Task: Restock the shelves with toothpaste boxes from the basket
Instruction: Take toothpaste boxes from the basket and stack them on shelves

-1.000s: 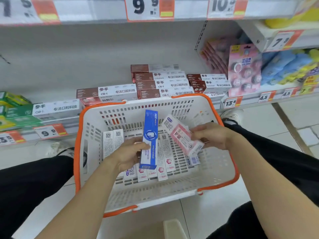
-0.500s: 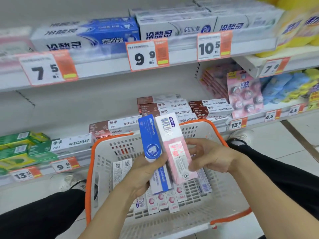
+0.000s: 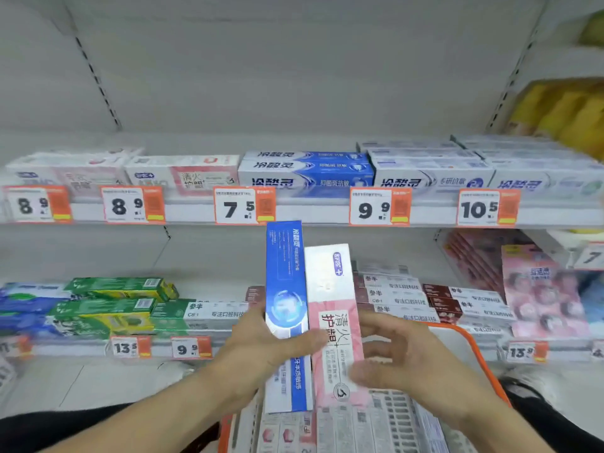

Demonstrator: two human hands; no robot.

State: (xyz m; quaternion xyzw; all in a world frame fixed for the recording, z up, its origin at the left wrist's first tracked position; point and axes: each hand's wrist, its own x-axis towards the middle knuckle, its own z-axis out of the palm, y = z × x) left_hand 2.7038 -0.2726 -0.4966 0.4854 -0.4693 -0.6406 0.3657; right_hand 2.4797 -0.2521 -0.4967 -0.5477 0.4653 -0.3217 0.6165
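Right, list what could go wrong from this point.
1. The left hand grips both the blue box and the pink-and-white box side by side; the right hand looks loose, so one box could slip back into the basket.
2. Matching blue stock and pink stock sit in different sections, so a box might be misplaced.
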